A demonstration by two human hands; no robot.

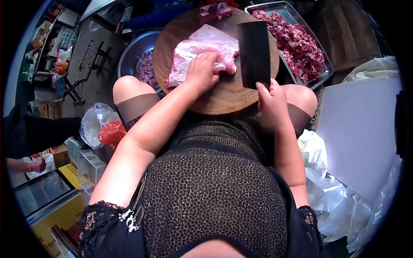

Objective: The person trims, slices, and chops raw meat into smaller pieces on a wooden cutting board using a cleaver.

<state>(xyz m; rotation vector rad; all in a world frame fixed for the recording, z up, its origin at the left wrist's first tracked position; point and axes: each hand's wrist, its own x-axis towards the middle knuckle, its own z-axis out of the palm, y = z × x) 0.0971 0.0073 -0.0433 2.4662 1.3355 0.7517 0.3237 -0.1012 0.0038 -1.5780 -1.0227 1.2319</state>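
A large slab of pale pink meat (206, 36) lies on a round wooden chopping board (228, 101). My left hand (202, 71) presses on the slab's near side, its fingers bent onto the surface. To the right, my right hand (273, 101) is closed on the lower end of a wide dark cleaver (254, 53). The blade stands beside the slab's right edge, over the board; whether it touches the meat I cannot tell. A smaller, darker red piece of meat (215, 13) rests at the board's far edge.
A metal tray (328, 71) of cut meat is at the back right, and a metal bowl (128, 58) of chopped pieces at the left. A white panel (359, 129) stands right. Plastic bags (97, 124) hang left. Another person's hand (38, 165) shows at far left.
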